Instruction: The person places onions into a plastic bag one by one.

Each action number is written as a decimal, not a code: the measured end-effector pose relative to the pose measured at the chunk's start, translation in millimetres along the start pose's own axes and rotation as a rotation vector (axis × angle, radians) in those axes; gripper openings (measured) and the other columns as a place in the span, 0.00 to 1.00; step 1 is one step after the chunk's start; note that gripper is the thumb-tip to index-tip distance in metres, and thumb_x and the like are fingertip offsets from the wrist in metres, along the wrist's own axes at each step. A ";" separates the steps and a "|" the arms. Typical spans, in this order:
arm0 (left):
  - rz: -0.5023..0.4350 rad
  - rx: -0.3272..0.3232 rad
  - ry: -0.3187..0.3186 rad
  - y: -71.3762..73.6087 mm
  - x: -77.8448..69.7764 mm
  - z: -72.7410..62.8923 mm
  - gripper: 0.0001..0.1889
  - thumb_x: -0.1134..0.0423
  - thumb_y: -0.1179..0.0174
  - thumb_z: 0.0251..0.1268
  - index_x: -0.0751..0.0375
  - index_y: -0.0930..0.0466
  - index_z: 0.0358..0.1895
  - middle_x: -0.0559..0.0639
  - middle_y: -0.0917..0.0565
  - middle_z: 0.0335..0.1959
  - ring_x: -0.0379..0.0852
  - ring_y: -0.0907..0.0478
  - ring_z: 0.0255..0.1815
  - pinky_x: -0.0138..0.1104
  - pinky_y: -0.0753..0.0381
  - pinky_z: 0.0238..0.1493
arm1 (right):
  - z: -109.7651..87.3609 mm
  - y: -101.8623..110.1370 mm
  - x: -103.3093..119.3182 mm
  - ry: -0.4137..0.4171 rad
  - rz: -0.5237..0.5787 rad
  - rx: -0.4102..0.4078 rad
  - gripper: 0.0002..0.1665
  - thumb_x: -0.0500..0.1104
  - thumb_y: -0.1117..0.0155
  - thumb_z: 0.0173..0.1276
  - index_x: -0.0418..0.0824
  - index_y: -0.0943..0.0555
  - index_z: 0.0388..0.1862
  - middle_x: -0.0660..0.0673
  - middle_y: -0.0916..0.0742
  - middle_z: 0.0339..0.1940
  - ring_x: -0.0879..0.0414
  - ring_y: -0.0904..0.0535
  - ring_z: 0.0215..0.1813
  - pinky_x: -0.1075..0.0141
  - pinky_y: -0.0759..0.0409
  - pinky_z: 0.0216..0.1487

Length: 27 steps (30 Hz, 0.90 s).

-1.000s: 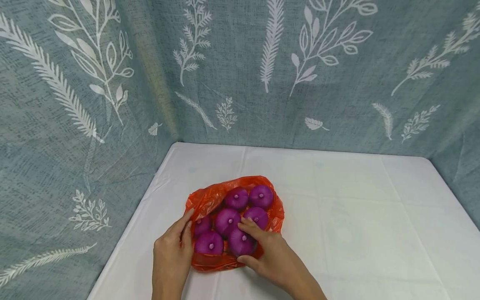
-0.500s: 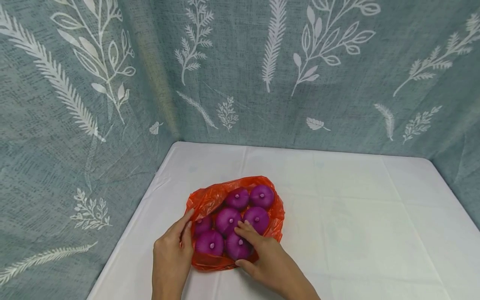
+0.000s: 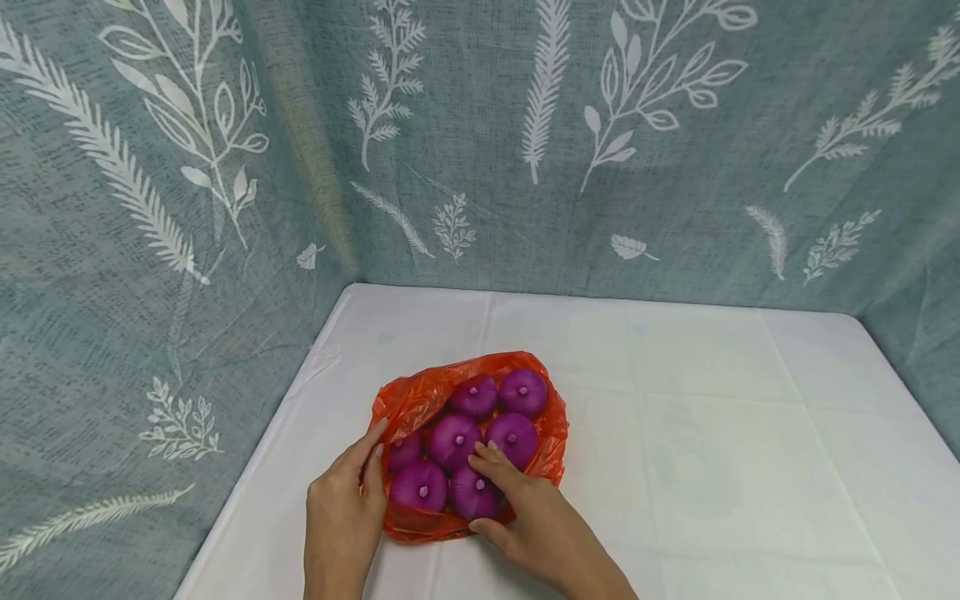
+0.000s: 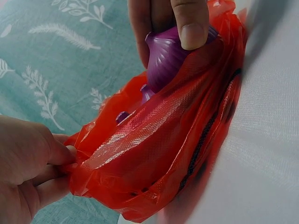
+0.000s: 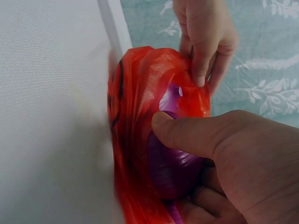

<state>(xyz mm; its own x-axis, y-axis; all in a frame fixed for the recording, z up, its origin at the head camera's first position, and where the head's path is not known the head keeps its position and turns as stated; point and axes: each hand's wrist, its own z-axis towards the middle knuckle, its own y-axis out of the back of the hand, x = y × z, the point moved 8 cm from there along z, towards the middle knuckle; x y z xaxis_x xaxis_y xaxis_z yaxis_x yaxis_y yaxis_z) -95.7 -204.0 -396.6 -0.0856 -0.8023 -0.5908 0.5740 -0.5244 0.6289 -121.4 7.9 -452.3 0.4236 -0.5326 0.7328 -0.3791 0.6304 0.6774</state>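
An orange-red plastic bag [image 3: 411, 398] lies wide-mouthed on the table, with several purple onions [image 3: 455, 442] sitting inside, their pale tips up. At the bag's left side, my left hand [image 3: 345, 504] pinches the bag's rim between thumb and fingers; the left wrist view shows the plastic [image 4: 135, 154] bunched there. My right hand [image 3: 538, 521] grips the nearest right onion [image 3: 474, 493], thumb on its near side and fingers over its far side. In the right wrist view that onion [image 5: 173, 172] sits under my thumb, among the bag's folds. The undersides of the onions are hidden.
A white cloth covers the table [image 3: 720, 433], stretching away to the right of the bag. Blue-green curtains [image 3: 480, 217] with white leaf prints hang along the back and left sides.
My right hand has moved slightly left and down with its onion, which now sits lower in the bag beside the others. The left hand stays on the rim.
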 end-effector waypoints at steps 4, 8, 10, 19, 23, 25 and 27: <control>-0.004 0.001 0.004 0.4 0.5 -0.6 0.21 0.77 0.33 0.69 0.63 0.14 0.63 0.62 0.10 0.54 0.58 0.10 0.50 0.49 0.11 0.45 | -0.7 -0.9 -0.9 0.000 -0.016 -0.010 0.41 0.51 0.24 0.71 0.52 0.28 0.81 0.60 0.31 0.83 0.59 0.39 0.84 0.55 0.26 0.75; -0.003 0.001 0.007 0.9 1.3 -0.9 0.21 0.77 0.33 0.69 0.63 0.14 0.63 0.62 0.11 0.55 0.58 0.10 0.50 0.50 0.11 0.45 | -1.4 -0.9 0.1 0.016 -0.042 -0.026 0.41 0.52 0.25 0.71 0.51 0.28 0.81 0.59 0.31 0.83 0.59 0.39 0.84 0.56 0.25 0.74; -0.003 0.000 0.007 1.1 1.7 -1.0 0.20 0.77 0.33 0.69 0.63 0.14 0.63 0.62 0.11 0.55 0.57 0.10 0.51 0.50 0.11 0.45 | -1.5 -1.4 1.0 0.021 -0.063 -0.030 0.41 0.53 0.25 0.72 0.50 0.28 0.81 0.59 0.31 0.83 0.58 0.39 0.84 0.56 0.25 0.74; 0.004 -0.009 -0.005 1.7 1.5 -0.7 0.21 0.77 0.33 0.69 0.62 0.13 0.63 0.60 0.10 0.54 0.52 0.10 0.46 0.41 0.12 0.41 | -3.4 -4.5 -0.1 0.004 -0.158 -0.011 0.44 0.59 0.30 0.73 0.52 0.32 0.84 0.59 0.35 0.85 0.58 0.41 0.85 0.54 0.22 0.72; 0.006 -0.008 -0.005 1.0 2.3 -1.1 0.20 0.77 0.33 0.69 0.62 0.13 0.63 0.61 0.10 0.54 0.53 0.10 0.47 0.42 0.11 0.42 | -4.3 -6.0 -0.4 0.019 -0.188 -0.011 0.45 0.58 0.30 0.72 0.52 0.33 0.84 0.57 0.35 0.85 0.57 0.42 0.85 0.55 0.22 0.71; 0.005 -0.005 -0.004 0.3 2.6 -1.2 0.20 0.77 0.33 0.69 0.62 0.13 0.63 0.61 0.10 0.54 0.54 0.09 0.47 0.45 0.11 0.42 | -5.0 -6.0 0.5 0.031 -0.201 -0.017 0.45 0.58 0.29 0.72 0.51 0.33 0.84 0.56 0.35 0.85 0.57 0.42 0.85 0.55 0.22 0.71; 0.002 -0.002 -0.003 -0.3 2.7 -1.1 0.20 0.77 0.33 0.69 0.63 0.14 0.63 0.62 0.10 0.54 0.55 0.10 0.47 0.48 0.12 0.43 | -5.6 -5.5 2.0 0.049 -0.220 -0.030 0.45 0.57 0.30 0.72 0.50 0.33 0.84 0.55 0.35 0.85 0.56 0.41 0.85 0.55 0.22 0.71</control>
<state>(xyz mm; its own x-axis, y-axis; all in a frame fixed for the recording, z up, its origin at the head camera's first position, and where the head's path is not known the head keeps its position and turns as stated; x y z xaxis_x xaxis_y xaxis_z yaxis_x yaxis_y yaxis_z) -95.2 -205.7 -398.9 -0.0872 -0.8042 -0.5879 0.5757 -0.5223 0.6291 -113.8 6.5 -454.9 0.5329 -0.6316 0.5631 -0.2490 0.5190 0.8177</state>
